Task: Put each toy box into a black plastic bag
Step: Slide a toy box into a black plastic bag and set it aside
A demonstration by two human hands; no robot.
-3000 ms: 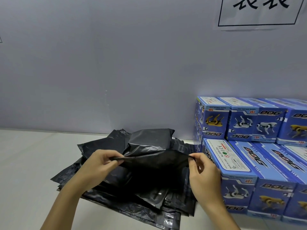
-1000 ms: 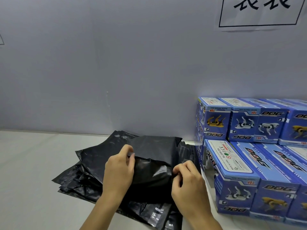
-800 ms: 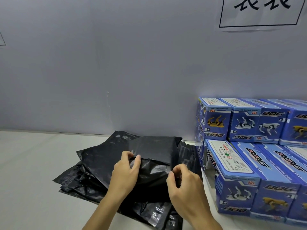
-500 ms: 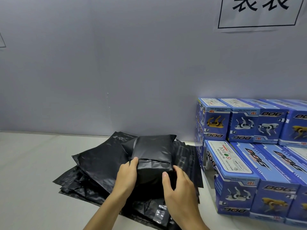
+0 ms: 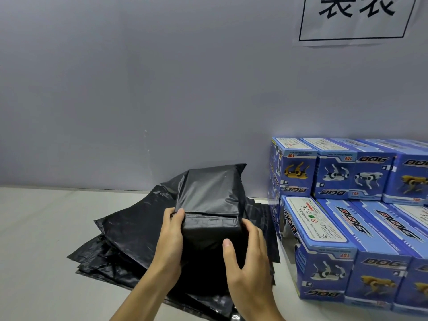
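A box-shaped parcel wrapped in a black plastic bag rests on a pile of flat black bags at the table's middle. Its flap is folded down over the near end. My left hand grips the parcel's near left side with the thumb on top. On the near right corner my right hand clasps it, thumb against the front face. Blue toy boxes printed with robot dogs are stacked to the right; the box inside the bag is hidden.
A grey wall stands right behind the pile, with a paper sign at upper right. The white tabletop stretches to the left of the bags. The toy box stack reaches the right edge of view.
The bag's open mouth, held stretched between both hands, has been folded down over the parcel. Both hands moved from pinching the flap to clasping the parcel's near end.
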